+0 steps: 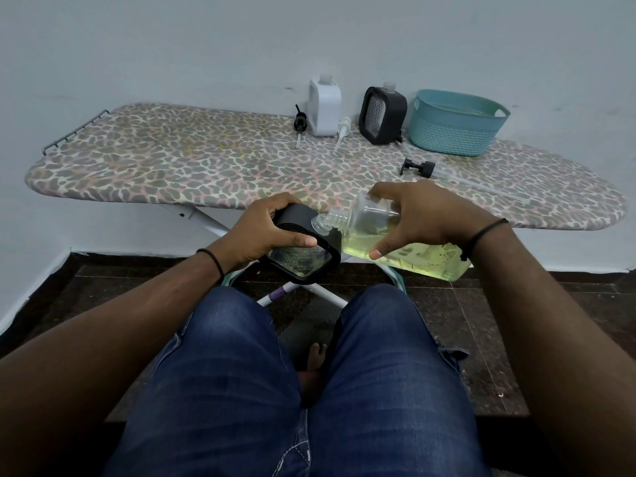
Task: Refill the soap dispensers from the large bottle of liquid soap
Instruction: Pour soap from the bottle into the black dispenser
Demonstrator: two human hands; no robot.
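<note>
Left hand (272, 228) grips a black dispenser (303, 249) in front of the worktop (172, 160), its clear neck tipped up. Right hand (423, 218) wraps the big bottle (395, 242) of yellow soap — laid nearly flat, its open mouth touching the dispenser's neck. Beyond them on the worktop lie three loose pumps (417, 166); behind those stand a white dispenser (323, 108), another black one (382, 115) and, right of it, a teal basket (457, 122).

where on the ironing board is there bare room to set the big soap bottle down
The wide left half of the ironing board, from the wire rack to the black pump, is bare. It is crowded at the back right around the white dispenser, black dispenser and basket.
</note>
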